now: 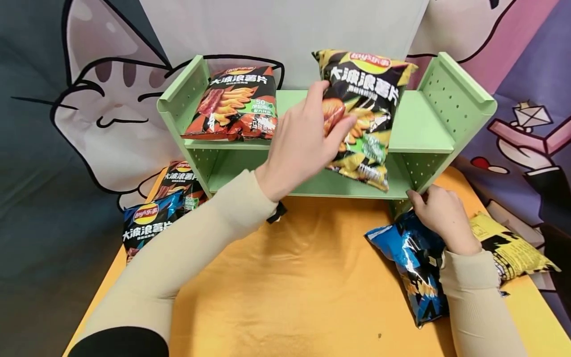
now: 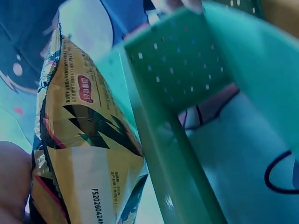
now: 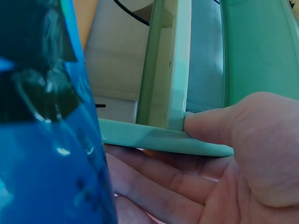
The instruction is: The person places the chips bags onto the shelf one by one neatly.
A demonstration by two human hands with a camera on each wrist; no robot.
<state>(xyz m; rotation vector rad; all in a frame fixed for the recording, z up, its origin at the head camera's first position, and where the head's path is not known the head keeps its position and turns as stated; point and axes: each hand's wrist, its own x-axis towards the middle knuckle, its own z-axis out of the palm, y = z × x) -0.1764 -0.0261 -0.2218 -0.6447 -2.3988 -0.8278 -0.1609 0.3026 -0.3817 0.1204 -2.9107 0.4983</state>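
My left hand (image 1: 303, 141) grips a black-and-gold bag of potato chips (image 1: 370, 106) by its left side. The bag stands upright in front of the green two-tier shelf (image 1: 428, 134), overlapping its upper board. Its gold printed back (image 2: 88, 126) shows in the left wrist view. Low on the shelf's right side, my right hand (image 1: 446, 218) holds the panel edge, with the thumb (image 3: 210, 125) on one face and the fingers behind the other. Just below this hand is a blue bag of chips (image 1: 412, 263). A red-and-black bag of chips (image 1: 238, 101) lies on the upper board's left part.
Left of the shelf lie another blue chip bag (image 1: 144, 223) and a red-and-black one (image 1: 183, 176). A yellow bag (image 1: 513, 243) rests beyond my right wrist. Under the shelf, a small black object (image 1: 277, 212) sits on the orange-covered table (image 1: 285, 297).
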